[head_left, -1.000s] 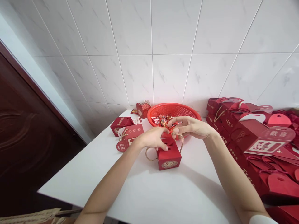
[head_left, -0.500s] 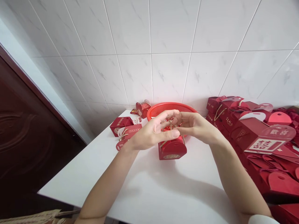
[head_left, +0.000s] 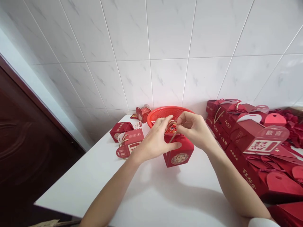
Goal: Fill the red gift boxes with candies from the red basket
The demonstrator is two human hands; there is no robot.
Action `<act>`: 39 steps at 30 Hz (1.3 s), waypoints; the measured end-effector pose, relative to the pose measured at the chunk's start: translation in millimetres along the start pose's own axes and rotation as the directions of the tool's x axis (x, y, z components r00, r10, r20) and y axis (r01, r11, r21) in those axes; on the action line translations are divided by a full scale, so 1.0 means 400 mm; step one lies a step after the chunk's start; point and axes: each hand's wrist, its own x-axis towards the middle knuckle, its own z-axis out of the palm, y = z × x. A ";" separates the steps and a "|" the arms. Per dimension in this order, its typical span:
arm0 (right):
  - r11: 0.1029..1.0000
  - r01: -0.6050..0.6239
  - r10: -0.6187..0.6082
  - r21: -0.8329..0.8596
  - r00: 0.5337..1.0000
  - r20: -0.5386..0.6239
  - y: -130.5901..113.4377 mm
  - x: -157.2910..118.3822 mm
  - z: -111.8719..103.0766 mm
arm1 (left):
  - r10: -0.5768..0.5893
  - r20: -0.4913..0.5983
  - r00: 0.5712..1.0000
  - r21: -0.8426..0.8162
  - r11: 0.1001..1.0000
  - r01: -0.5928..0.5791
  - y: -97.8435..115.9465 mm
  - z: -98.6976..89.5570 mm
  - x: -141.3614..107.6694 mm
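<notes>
A red gift box point(head_left: 179, 155) with a gold round emblem stands tilted on the white table point(head_left: 151, 192), below my hands. My left hand point(head_left: 157, 138) is at its left side, fingers apart, the thumb reaching across the box top. Above the box, my right hand point(head_left: 193, 128) has thumb and forefinger pinched at the twisted cord handle point(head_left: 173, 137). A red plastic basket point(head_left: 165, 110) with red wrapped items is just behind, partly hidden by my hands.
Two red boxes, one at the back left point(head_left: 121, 128) and one nearer point(head_left: 130, 142), lie left of my left hand. A small round red box point(head_left: 142, 114) is by the wall. Many red boxes point(head_left: 258, 135) are piled on the right. A dark door point(head_left: 28, 138) is at far left.
The box has turned and its emblem side shows more. My right hand has gone from loosely spread fingers to a pinch. My left hand has shifted slightly down and left.
</notes>
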 end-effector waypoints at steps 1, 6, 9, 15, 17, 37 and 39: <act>0.999 0.003 -0.003 0.038 1.000 -0.014 -0.006 0.000 -0.003 | -0.014 0.005 1.000 0.051 0.999 0.014 -0.007 0.004 0.005; 0.959 -0.025 0.021 0.284 1.000 0.018 -0.025 -0.001 -0.011 | 0.049 0.183 0.982 0.013 0.999 -0.052 -0.025 0.013 0.032; 0.928 -0.047 0.033 0.369 0.998 0.045 -0.023 0.005 -0.014 | 0.011 0.205 0.979 -0.042 0.999 -0.003 -0.025 0.014 0.035; 0.990 0.001 -0.033 0.144 0.976 0.217 -0.043 0.018 -0.033 | -0.037 0.241 0.970 0.019 0.999 0.033 -0.023 0.011 0.028; 0.988 0.053 -0.007 -0.143 0.953 0.301 -0.069 0.018 -0.039 | -0.026 0.255 0.966 0.020 1.000 0.021 -0.017 0.010 0.026; 0.558 -0.414 -0.091 -0.719 0.831 -0.549 -0.390 -0.030 -0.438 | 0.213 0.270 0.939 -0.362 0.926 -0.106 0.060 -0.029 -0.042; 0.527 -0.484 -0.114 -0.699 0.775 -0.622 -0.394 -0.050 -0.476 | 0.209 0.298 0.931 -0.340 0.935 -0.101 0.058 -0.026 -0.040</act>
